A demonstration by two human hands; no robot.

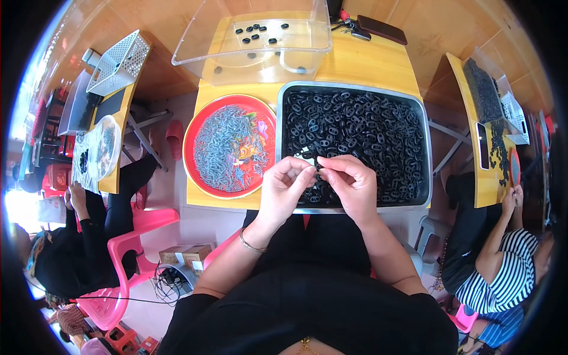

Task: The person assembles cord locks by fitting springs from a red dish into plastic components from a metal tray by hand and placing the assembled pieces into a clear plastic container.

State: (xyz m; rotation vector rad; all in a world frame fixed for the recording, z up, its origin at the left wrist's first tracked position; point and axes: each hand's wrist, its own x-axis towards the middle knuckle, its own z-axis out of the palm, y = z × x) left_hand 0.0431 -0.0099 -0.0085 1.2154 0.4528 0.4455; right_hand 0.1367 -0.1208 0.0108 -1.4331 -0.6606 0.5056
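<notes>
Both hands meet over the near edge of a metal tray heaped with black plastic pieces, each with two holes. My right hand pinches a small black piece, mostly covered by the fingertips. Right beside it, thumb and fingers of my left hand are also closed together; whatever they hold is too small to make out. To the left lies a round red tray with a printed pattern, strewn with many small grey metal pins or screws.
A clear plastic bin at the back holds several black pieces. Behind the metal tray lie a dark wallet-like case and keys. People work at side tables on the left and right; a pink chair stands left.
</notes>
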